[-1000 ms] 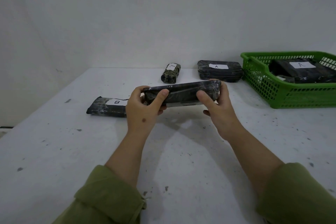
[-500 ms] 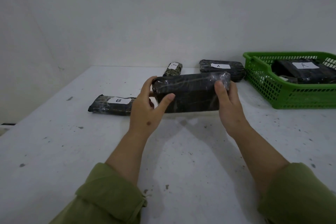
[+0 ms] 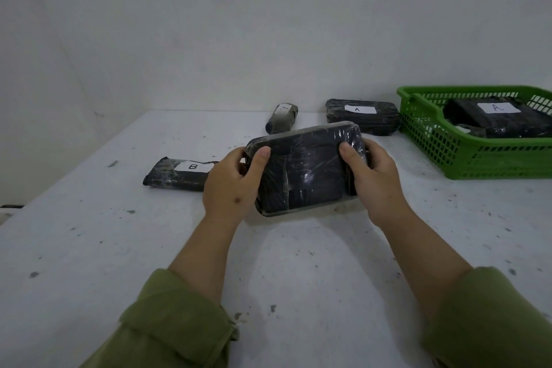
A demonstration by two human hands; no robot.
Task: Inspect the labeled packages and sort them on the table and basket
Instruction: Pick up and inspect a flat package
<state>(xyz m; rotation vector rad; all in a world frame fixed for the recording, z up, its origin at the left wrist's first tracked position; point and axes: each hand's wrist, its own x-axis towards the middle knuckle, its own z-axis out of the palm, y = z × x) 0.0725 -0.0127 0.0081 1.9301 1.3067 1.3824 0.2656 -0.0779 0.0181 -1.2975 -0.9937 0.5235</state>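
I hold a black plastic-wrapped package [image 3: 304, 170] above the white table [image 3: 89, 248], tilted so its broad face turns toward me; no label shows on this face. My left hand [image 3: 230, 185] grips its left end and my right hand [image 3: 373, 176] grips its right end, thumbs on top. A package labeled B [image 3: 176, 175] lies on the table just left of my left hand. Two packages with labels lie at the back: a small rolled one [image 3: 282, 118] and a flat one labeled A [image 3: 363, 116]. The green basket [image 3: 478, 158] at right holds a package labeled A [image 3: 498, 116].
A plain white wall rises behind the table. The table's left edge runs diagonally at the far left. The surface has small dark specks.
The held package has rotated from edge-on to its broad face turned toward me, and it has come closer and slightly lower. Both hands kept their grip.
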